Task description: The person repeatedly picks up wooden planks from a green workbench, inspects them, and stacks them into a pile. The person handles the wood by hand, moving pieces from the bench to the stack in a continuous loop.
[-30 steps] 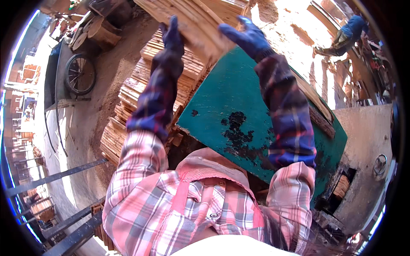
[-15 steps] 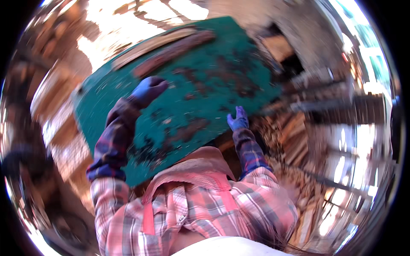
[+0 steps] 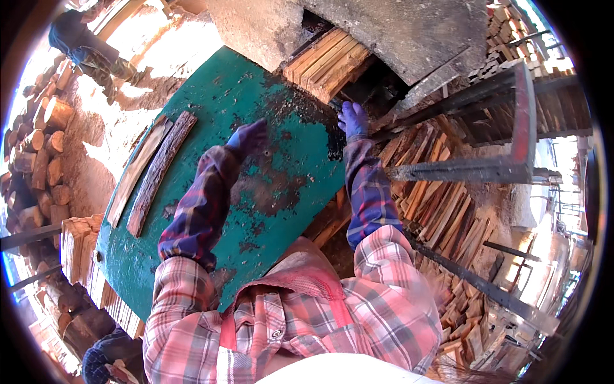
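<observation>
Both my hands wear purple-blue gloves, with dark plaid sleeve covers on the forearms. My left hand [image 3: 249, 138] is over the middle of a worn green tabletop [image 3: 208, 96], fingers extended and nothing in them. At the table's far right edge, my right hand [image 3: 353, 120] reaches toward a bundle of sawn wood strips [image 3: 329, 63], its fingers apart and empty. Whether it touches the table or the strips I cannot tell. On the table's left side lie a pale wood slab [image 3: 139, 171] and a bark-covered slab [image 3: 161, 173], side by side.
Wood strips [image 3: 435, 198] are heaped to my right, beside a metal frame with a red upright [image 3: 523, 115]. A grey board [image 3: 416, 38] stands beyond the bundle. Cut logs [image 3: 51, 160] are piled at left; one person [image 3: 89, 48] is far left, another [image 3: 109, 355] lower left.
My view has turned right, so the table and slabs appear shifted left and the wood bundle shows clearly. Both hands have reached farther forward, the right one now near the bundle.
</observation>
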{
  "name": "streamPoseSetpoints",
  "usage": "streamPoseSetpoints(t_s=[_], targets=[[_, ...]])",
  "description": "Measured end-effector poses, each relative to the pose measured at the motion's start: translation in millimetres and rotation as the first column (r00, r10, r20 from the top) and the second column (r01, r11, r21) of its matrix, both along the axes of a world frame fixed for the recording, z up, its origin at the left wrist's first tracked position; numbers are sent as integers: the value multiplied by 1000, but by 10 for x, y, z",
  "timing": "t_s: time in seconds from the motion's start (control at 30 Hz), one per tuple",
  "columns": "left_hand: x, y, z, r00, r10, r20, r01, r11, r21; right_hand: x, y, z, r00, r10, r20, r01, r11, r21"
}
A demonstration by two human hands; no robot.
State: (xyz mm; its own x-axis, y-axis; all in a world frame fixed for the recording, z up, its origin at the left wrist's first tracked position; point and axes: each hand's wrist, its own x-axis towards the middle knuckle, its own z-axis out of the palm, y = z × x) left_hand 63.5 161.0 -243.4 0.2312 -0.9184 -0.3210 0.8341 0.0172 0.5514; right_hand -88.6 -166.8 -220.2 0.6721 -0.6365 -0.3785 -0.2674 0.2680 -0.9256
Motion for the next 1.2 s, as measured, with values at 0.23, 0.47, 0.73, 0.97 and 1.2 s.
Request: streamPoseSetpoints(t_s=[0.23, 0.47, 0.73, 0.97, 1.2], targets=[[678, -1482, 424, 821, 363, 441, -509, 814, 278, 461, 22, -101, 992, -123, -6, 118, 934, 338], [1035, -1467, 305, 838, 233, 494, -424, 848, 317, 738, 414, 6, 952, -83, 295, 25, 980, 195], [405, -140, 480, 908, 202, 367, -365, 813, 454, -49, 1963, 2, 982, -32, 184, -50, 904, 424], [-1033, 2479, 571, 728, -19, 685, -404, 796, 451, -1606, 3633, 386, 969, 144, 202, -237, 775, 586], [-2606, 4074, 846, 176, -765, 619, -748, 305, 590, -3391, 4551, 175, 997, 7, -70, 24, 908, 419]])
